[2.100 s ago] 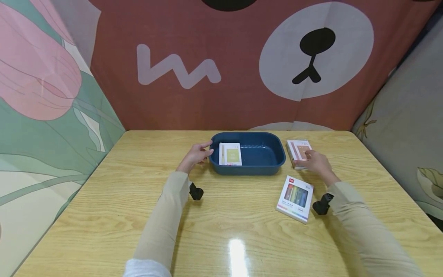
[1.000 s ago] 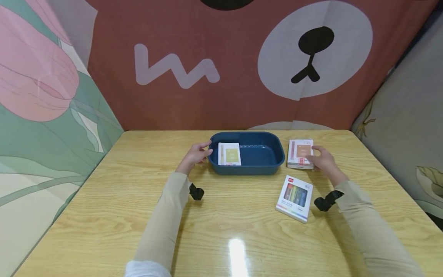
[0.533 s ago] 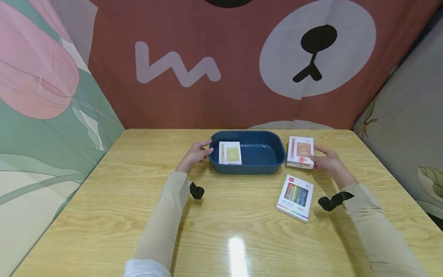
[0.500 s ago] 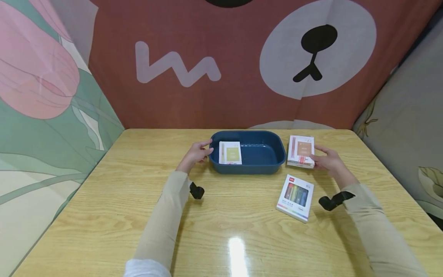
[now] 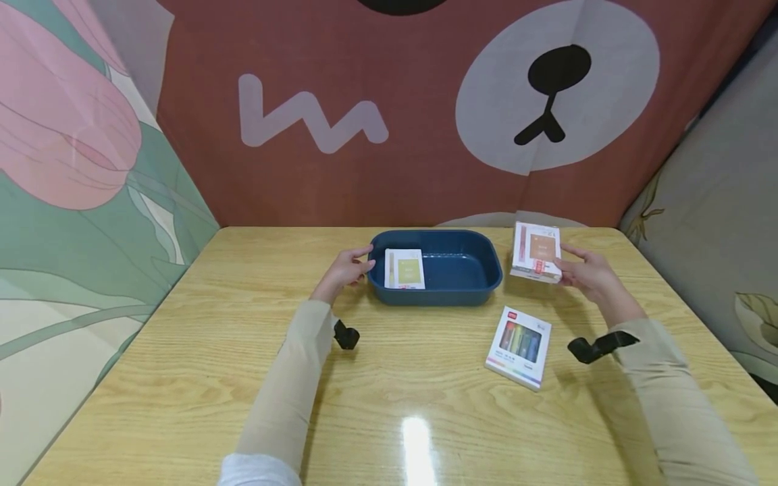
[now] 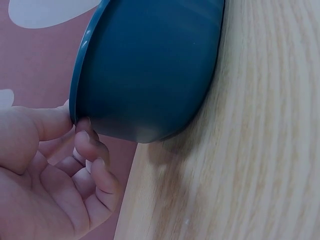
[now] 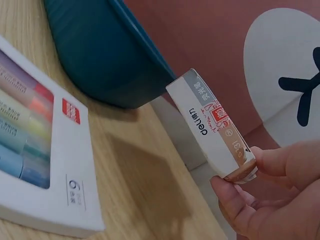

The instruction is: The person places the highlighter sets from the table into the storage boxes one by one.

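Observation:
My left hand (image 5: pixel 344 271) pinches the left rim of a dark blue plastic basin (image 5: pixel 437 299), thumb and fingers on either side of the edge in the left wrist view. Inside the basin's left part lies a white box with a yellow-green panel (image 5: pixel 408 271). My right hand (image 5: pixel 592 273) grips a white highlighter box with an orange-brown panel (image 5: pixel 537 251) by its right edge. That box (image 7: pixel 210 125) is lifted off the table, just right of the basin, and its shadow falls below it in the right wrist view.
A white box of coloured highlighters with a window (image 5: pixel 519 347) lies slightly turned on the wooden table (image 5: pixel 389 378), in front of the basin's right end. Behind the table stands a reddish-brown cloth backdrop (image 5: pixel 413 175) with a bear print; patterned panels flank both sides.
My right hand first reached over the box with the orange-brown panel, then took its right side and raised it off the table, slightly rightward. The left hand and basin stay put.

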`<state>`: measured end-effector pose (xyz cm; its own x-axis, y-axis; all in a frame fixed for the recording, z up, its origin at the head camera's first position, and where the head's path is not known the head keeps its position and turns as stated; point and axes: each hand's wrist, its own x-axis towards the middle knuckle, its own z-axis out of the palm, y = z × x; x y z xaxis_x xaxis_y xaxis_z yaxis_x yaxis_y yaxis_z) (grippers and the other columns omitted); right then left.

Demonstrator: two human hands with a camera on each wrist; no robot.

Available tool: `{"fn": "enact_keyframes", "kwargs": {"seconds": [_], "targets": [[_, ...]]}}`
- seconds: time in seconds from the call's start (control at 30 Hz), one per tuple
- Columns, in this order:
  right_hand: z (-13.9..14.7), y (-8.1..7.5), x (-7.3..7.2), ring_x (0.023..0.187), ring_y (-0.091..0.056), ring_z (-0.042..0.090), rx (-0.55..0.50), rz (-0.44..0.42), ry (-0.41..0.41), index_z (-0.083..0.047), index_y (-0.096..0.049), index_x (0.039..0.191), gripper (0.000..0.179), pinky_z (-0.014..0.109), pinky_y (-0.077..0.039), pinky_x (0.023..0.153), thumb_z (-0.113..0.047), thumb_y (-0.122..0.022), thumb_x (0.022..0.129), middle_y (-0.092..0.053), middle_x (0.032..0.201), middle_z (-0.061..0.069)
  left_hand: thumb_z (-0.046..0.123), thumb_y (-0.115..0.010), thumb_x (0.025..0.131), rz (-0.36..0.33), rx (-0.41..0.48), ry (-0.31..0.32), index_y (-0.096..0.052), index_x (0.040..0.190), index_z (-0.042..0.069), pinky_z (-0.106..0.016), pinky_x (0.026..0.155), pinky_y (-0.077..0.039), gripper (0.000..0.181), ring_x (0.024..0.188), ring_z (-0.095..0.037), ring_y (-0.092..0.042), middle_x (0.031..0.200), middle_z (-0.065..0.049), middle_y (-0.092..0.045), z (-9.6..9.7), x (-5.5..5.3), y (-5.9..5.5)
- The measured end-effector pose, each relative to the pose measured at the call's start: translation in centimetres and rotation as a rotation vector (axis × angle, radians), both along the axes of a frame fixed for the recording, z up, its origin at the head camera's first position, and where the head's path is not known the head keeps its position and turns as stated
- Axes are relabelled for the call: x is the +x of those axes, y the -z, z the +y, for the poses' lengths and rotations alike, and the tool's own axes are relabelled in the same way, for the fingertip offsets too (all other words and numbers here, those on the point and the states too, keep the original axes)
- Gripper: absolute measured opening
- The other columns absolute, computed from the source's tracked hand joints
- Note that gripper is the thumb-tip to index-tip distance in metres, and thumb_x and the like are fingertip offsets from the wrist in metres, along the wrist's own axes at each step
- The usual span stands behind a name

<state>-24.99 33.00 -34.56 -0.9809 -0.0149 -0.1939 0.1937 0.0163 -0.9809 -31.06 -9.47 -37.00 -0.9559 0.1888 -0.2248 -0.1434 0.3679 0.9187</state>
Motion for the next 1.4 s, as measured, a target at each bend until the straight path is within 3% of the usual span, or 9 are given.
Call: {"fn": "enact_keyframes", "kwargs": {"seconds": [0.33,0.67,1.0,1.27,1.4], "targets": [[-2.1,-1.4,0.2,0.062,-0.06,0.008,-0.048,0.067,-0.02,0.005,-0.005,0.14,0.065,0.023,-0.049,0.057,0.001,-0.046,0.091,-0.062,0.07,-0.003,0.014,-0.054,0.091,0.048,0.003,0.015,-0.042,0.135,0.015,-0.029,0.049,-0.032,0.046,0.054,-0.019,-0.041,0.067,-0.007,-0.045,0.1,0.1,0.2],[-4.6,-1.1,-0.2,0.061,-0.06,0.009,-0.109,0.096,-0.066,0.007,-0.007,0.14,0.064,0.023,-0.049,0.057,0.003,-0.047,0.09,-0.062,0.069,0.0,0.015,-0.054,0.091,0.038,-0.005,0.001,-0.043,0.135,0.017,-0.029,0.05,-0.033,0.045,0.055,-0.018,-0.042,0.071,-0.009,-0.046,0.1,-0.1,0.3],[-7.5,-1.4,-0.9,0.066,-0.059,0.006,0.153,0.122,-0.087,0.005,-0.023,0.138,0.059,0.026,-0.05,0.064,-0.005,-0.053,0.089,-0.059,0.076,-0.004,0.017,-0.053,0.091,0.024,-0.004,0.006,-0.042,0.135,0.018,-0.031,0.052,-0.032,0.046,0.054,-0.018,-0.04,0.07,-0.007,-0.045,0.0,0.1,0.1],[-9.1,-0.8,-1.3,0.057,-0.056,0.005,0.271,0.18,-0.073,0.012,-0.033,0.132,0.051,0.024,-0.05,0.057,0.001,-0.054,0.087,-0.06,0.072,0.003,0.015,-0.054,0.09,0.032,0.004,-0.008,-0.043,0.134,0.017,-0.03,0.052,-0.033,0.045,0.057,-0.02,-0.043,0.071,-0.006,-0.046,0.1,0.2,0.1],[-10.0,-0.7,-1.5,0.054,-0.054,0.005,0.411,0.219,-0.06,0.012,-0.042,0.126,0.047,0.024,-0.049,0.053,-0.001,-0.059,0.085,-0.06,0.069,0.006,0.016,-0.055,0.09,0.033,-0.005,-0.011,-0.044,0.134,0.017,-0.029,0.052,-0.034,0.045,0.057,-0.02,-0.044,0.072,-0.006,-0.047,0.1,0.2,0.1]]}}
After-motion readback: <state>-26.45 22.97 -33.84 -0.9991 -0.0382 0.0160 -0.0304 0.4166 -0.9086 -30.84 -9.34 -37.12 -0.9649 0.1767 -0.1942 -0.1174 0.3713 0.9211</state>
